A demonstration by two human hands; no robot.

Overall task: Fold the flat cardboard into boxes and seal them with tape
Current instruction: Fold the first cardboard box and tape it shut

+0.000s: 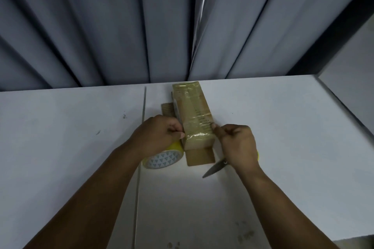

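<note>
Step in hand: sealing. The box [194, 115], long and narrow, lies flat on the tabletop [70, 147] near its far edge. It is already banded with clear tape along most of its length. One end flap [200, 156] at the near end lies open and untaped.

Left hand [159, 135]: grip closed, thumb and forefinger pinching the box's left edge where the tape wraps over. The tape roll [164, 157], with a yellow rim and patterned core, sits just below this hand, touching or nearly touching the box. Whether a strip runs from roll to box cannot be told.

Right hand [236, 143]: grip curled, fingertips pressing the box's right edge. A scissors [214, 169] blade projects from under the palm toward the person, and a bit of yellow handle shows on the far side. It appears to be held in the hand.

Judgement: the near band is being smoothed down on both edges. Next move likely calls for folding the open flap shut, drawing tape across it and cutting. The scissors must first be turned round in the hand.

A loose cardboard piece [168, 109] lies left of the box, partly behind it.

Surface: white, scuffed, with a seam [142, 119] running front to back. Room: pleated grey curtain [101, 26] behind the tabletop. Lighting is dim.
</note>
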